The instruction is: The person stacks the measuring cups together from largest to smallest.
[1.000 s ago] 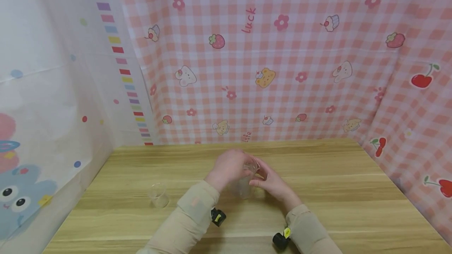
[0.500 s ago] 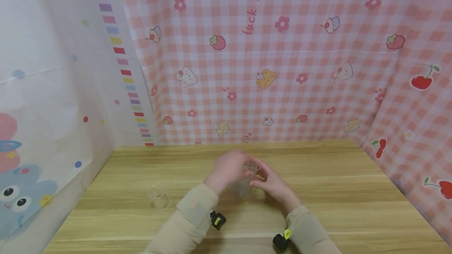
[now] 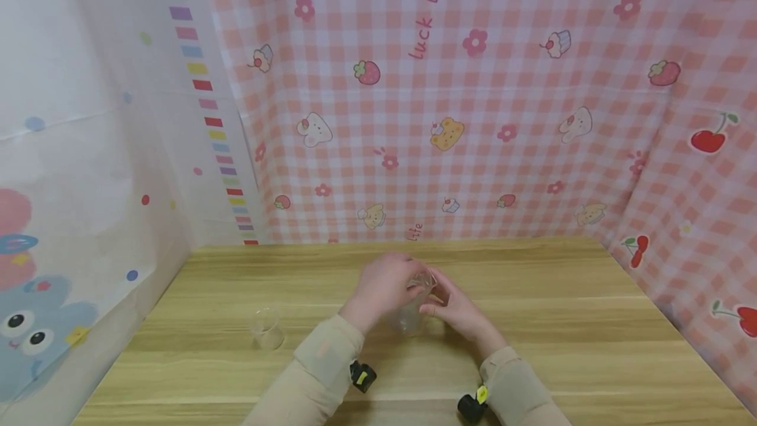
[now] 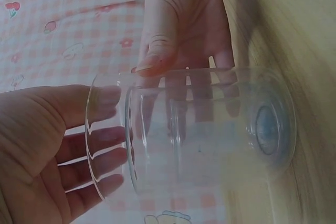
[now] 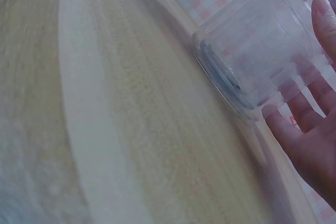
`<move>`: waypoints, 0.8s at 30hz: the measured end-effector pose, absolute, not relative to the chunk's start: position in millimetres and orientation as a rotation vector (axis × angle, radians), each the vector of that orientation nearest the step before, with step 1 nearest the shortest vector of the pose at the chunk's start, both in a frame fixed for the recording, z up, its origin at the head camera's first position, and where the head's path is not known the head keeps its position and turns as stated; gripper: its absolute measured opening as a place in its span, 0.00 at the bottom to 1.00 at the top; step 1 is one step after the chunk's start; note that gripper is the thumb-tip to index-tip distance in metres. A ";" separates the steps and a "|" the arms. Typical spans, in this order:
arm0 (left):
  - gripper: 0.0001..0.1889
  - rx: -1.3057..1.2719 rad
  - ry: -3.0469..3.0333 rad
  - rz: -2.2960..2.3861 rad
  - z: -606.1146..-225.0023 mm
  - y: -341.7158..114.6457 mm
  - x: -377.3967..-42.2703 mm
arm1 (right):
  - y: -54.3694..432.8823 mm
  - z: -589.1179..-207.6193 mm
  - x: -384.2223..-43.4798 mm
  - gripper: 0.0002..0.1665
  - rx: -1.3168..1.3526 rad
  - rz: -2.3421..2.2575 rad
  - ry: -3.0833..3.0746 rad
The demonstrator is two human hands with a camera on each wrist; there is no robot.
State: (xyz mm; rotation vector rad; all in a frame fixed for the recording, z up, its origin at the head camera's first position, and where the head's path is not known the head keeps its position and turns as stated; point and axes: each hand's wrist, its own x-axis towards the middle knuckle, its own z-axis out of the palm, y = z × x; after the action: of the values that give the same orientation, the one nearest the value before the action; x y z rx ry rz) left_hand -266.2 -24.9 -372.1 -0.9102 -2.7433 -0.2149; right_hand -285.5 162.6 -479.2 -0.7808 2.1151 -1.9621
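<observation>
Clear beakers (image 3: 408,321), one nested inside another, stand upright near the middle of the table between my hands. In the left wrist view, the inner beaker's rim (image 4: 90,145) sticks out past the outer beaker's rim (image 4: 129,166). My left hand (image 3: 381,288) reaches over from above and pinches the inner rim between thumb and fingers. Lower down, my right hand (image 3: 452,307) holds the outer beaker's side, thumb on one side and fingers on the other. Its fingertips (image 5: 270,111) lie near the base in the right wrist view.
A smaller clear beaker (image 3: 268,329) stands by itself to the left on the wooden table (image 3: 568,321). A pink checked cloth (image 3: 414,97) hangs behind the table, and a white patterned cloth (image 3: 89,150) at the left. Each wrist carries a small black camera (image 3: 363,377).
Both hands keep their hold on the nested beakers. My left wrist has shifted very slightly to the left, and the head view has tilted a little.
</observation>
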 end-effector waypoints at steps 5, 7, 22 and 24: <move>0.15 -0.922 -2.680 -0.216 -375.5 -26.9 -264.4 | 162.7 -480.4 -285.3 0.46 -0.771 -1.959 2.125; 0.15 -0.928 -2.656 -0.225 -376.5 -28.0 -263.9 | 162.5 -480.2 -285.1 0.46 -0.764 -1.957 2.132; 0.17 -0.965 -2.456 -0.342 -371.6 -42.6 -254.5 | 162.8 -482.0 -286.9 0.46 -0.808 -1.960 2.139; 0.17 -0.963 -2.441 -0.345 -370.5 -45.4 -253.4 | 162.9 -482.4 -287.4 0.46 -0.815 -1.966 2.133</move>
State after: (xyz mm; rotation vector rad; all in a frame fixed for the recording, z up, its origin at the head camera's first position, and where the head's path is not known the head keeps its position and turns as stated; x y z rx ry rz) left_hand -253.4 -45.4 -370.5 -0.9628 -2.4408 -0.3454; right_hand -287.4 162.9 -482.4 -0.8154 2.1327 -1.9656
